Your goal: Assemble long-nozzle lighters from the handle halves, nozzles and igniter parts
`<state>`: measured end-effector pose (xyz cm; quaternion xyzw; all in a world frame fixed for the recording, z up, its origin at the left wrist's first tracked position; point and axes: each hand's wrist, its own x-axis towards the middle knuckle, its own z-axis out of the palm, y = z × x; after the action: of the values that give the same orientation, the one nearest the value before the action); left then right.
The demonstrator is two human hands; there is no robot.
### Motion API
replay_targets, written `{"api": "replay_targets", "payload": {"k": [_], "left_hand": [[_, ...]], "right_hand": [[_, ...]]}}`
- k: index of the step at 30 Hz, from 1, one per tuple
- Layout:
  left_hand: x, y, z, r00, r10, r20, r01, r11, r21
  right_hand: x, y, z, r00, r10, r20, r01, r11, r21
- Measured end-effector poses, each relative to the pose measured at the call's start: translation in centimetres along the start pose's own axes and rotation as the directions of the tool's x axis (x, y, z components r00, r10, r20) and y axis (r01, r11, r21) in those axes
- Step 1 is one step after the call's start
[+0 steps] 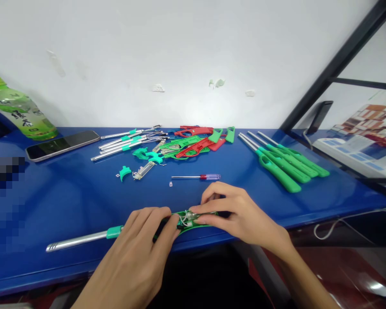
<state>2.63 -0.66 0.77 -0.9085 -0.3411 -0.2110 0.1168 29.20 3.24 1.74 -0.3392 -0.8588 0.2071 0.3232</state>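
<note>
Right now, one lighter lies open at the near edge of the blue table [90, 193], its insides exposed in a green half-shell [190, 228], with the metal tube [79, 240] pointing left. The left hand [144, 242] has its fingers closed on the front of that half-shell, while the right hand [233, 210] pinches a clear fuel tank [201, 216] between thumb and fingers, white wires [184, 220] beside it. No cover shows over this middle stretch, so this unit looks only partly together; whether the tank is fully seated, I cannot tell. To the right, four green lighters [279, 171] look whole. Plenty remains in pieces toward the wall: several loose metal tubes [116, 148] with teal collars, red half-shells [195, 148] and green half-shells [184, 142] in a heap, a teal trigger [125, 172] and another clear tank [144, 170]. A screwdriver [209, 177] lies unused beyond the hands.
</note>
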Motion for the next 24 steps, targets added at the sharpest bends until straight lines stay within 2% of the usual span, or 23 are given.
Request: {"api": "replay_targets", "payload": {"k": [7, 18, 24], "left_hand": [[0.17, 0.41, 0.04, 0.998, -0.060, -0.021, 0.058, 0.996, -0.069], [0.34, 0.04, 0.53, 0.993, -0.115, -0.035, 0.112, 0.990, -0.089], [0.22, 0.21, 0.06, 0.996, -0.079, -0.041, 0.077, 0.996, -0.053]], "right_hand": [[-0.04, 0.05, -0.02, 1.000, 0.014, 0.006, -0.014, 1.000, -0.003], [0.05, -0.04, -0.02, 1.000, 0.025, 0.002, -0.025, 1.000, 0.008], [0.05, -0.08, -0.03, 0.999, 0.045, 0.013, -0.045, 0.999, 0.020]]}}
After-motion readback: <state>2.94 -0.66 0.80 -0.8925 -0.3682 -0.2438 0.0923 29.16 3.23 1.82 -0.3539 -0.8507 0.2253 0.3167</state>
